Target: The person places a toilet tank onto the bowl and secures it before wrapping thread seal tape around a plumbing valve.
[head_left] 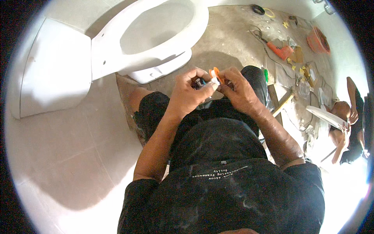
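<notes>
Both hands are close together above my lap, in front of the toilet. Closed fingers of my left hand (pixel 189 93) grip a small fitting (pixel 199 82), silvery with some blue-green, mostly hidden by the hand. My right hand (pixel 242 93) pinches an orange spool of white thread seal tape (pixel 215 73). Some white tape shows at my left thumb tip, right beside the spool. The white toilet bowl (pixel 159 72) stands ahead and to the left, without a seat on it, joined to its tank (pixel 56 70).
On the floor at the right lie an orange power tool (pixel 279 50) with a cord, black tape (pixel 257 9) and scattered scraps. A reddish basket (pixel 318 40) is by the far wall. At the right edge another person (pixel 343 111) holds a white, flat, curved piece (pixel 325 116).
</notes>
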### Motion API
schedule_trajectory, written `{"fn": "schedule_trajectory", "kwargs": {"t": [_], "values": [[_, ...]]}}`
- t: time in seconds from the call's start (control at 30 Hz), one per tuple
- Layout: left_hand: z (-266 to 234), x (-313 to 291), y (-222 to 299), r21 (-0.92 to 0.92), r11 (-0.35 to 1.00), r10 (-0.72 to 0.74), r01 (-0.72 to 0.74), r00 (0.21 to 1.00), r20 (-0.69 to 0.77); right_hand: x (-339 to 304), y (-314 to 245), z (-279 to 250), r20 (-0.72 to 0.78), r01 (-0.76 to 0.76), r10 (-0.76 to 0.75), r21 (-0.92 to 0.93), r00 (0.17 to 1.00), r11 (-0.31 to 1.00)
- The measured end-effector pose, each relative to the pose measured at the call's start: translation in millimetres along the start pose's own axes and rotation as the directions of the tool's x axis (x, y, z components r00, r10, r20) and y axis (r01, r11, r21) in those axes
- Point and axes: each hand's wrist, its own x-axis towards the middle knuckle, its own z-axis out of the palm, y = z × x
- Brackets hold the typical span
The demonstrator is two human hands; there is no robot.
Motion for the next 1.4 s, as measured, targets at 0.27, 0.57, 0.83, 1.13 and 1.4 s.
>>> {"fn": "schedule_trajectory", "kwargs": {"t": [0.27,0.57,0.83,1.13,1.4], "values": [[8.8,-1.4,-8.2,0.206,0.968,0.165,-0.140,0.980,-0.110,-1.7,-1.6,0.1,-0.114,0.199,-0.196,0.013,0.974,0.980],[26.9,2.0,-32.2,0.579,0.699,0.599,-0.420,0.786,-0.154,-14.5,4.7,13.6,-0.132,0.252,-0.250,-0.002,0.959,0.968],[-36.9,20.4,-58.3,-0.532,0.847,-0.185,0.017,0.946,-0.265,-32.3,15.2,-47.1,-0.481,0.088,-0.191,-0.229,0.856,0.969],[6.6,23.9,-46.7,-0.851,0.474,-0.324,0.226,0.943,0.070,-30.5,250.9,-162.0,-0.787,-0.792,0.268,-0.404,0.556,0.457],[-0.6,33.8,-34.6,-0.874,0.406,-0.278,0.268,0.947,0.161,59.7,167.5,-34.8,-0.313,-0.098,-0.028,-0.380,0.949,0.920]]}}
